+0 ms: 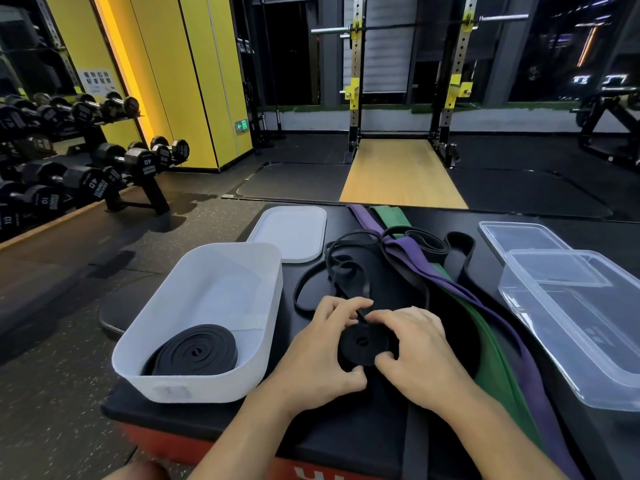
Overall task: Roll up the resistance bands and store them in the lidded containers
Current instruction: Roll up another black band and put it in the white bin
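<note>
black band roll partly hidden under left hand and right hand. purple band cut off at bottom edge, lower right. wall notice, upper left, illegible.

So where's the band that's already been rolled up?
Head view, left side: the rolled black band lies in the near end of the open white tub, just left of the left hand, which grips a second black roll.

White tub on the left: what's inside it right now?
One coiled black band lies flat at the white tub's near end; the rest of its floor looks bare. The near wall hides the coil's lower edge. The left hand and right hand grip a second roll outside it.
</note>
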The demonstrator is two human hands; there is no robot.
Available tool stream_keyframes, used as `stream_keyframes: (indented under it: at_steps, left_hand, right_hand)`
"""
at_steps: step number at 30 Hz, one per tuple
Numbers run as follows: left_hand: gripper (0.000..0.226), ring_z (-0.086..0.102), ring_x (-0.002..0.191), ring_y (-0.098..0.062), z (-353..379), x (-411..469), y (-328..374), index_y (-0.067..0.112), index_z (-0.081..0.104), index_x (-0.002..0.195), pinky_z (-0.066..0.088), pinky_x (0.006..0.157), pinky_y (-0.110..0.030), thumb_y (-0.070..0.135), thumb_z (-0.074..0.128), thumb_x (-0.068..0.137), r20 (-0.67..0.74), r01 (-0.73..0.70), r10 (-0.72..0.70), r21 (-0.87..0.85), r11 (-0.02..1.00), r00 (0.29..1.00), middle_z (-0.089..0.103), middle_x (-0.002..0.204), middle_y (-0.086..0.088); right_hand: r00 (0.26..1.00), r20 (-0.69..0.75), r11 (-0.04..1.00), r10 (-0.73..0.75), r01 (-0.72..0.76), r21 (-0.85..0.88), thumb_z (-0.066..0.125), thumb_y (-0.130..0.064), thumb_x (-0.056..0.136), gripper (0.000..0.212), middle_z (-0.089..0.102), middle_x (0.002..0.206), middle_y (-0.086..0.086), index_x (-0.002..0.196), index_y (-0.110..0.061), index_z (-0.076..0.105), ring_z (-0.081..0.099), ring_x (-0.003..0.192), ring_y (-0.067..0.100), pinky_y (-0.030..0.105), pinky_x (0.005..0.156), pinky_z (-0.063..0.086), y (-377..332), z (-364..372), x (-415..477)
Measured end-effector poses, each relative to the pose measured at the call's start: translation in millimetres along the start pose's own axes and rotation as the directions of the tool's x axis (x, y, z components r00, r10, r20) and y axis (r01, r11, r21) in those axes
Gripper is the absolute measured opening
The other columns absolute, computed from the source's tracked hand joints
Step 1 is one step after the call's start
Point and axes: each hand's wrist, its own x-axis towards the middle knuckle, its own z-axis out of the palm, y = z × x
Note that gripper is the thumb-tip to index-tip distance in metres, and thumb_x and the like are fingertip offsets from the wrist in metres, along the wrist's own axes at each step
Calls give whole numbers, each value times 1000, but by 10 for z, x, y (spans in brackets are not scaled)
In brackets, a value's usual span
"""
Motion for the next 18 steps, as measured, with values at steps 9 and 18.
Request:
stream_keyframes:
  at_steps: [9, 18]
  left_hand:
    - [87, 55, 130, 1, 10, 15, -62, 53, 36, 144, 50, 110, -33, 15, 75, 76, 40, 41, -37, -103, 994, 999, 38, 127, 16]
    - [27, 53, 111, -2, 58, 37, -72, 40, 55, 110, 47, 90, -26, 28, 60, 86, -96, 39, -32, 72, 997, 995, 48, 111, 22]
  right_hand:
    - [995, 82, 998, -60, 61, -7, 50, -71, 68, 73, 39, 117, -31, 138, -50, 48, 33, 120, -3, 26, 118, 12, -39, -19, -21]
    - [998, 53, 993, -28, 34, -117, 50, -73, 67, 67, 36, 107, -24, 129, -48, 49, 37, 113, 4, 32, 119, 12, -133, 5, -11]
